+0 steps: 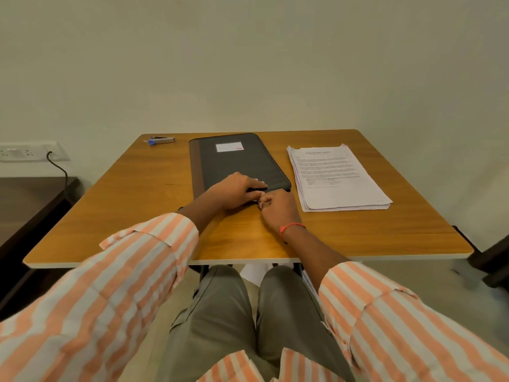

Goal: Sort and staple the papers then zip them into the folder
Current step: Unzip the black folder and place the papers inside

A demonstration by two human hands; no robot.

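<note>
Right now a dark folder (pixel 237 161) lies flat in the middle of a wooden table (pixel 132 188), its long side running from the near edge toward twelve o'clock. A brown strip runs down its left side and a white label (pixel 229 147) sits near its far end. The left hand (pixel 237 193) rests palm down on the folder's near end, fingers spread flat across the cover and reaching toward three o'clock; it grips nothing. The right hand (pixel 278 209) is curled into a tight pinch at the folder's near right corner, touching the left hand's fingertips. What lies between its fingers is too small to make out, so I cannot tell what it holds. A red band (pixel 292 227) circles the right wrist.

At three o'clock from the folder, just beside it, lies a stack of printed papers (pixel 338 177), sheets slightly fanned at the edges. At about ten o'clock, near the table's far left corner and well apart from the hands, lies a stapler (pixel 162 139) with a small blue part at its left end. Both arms wear orange-and-white striped sleeves (pixel 124 271).
</note>
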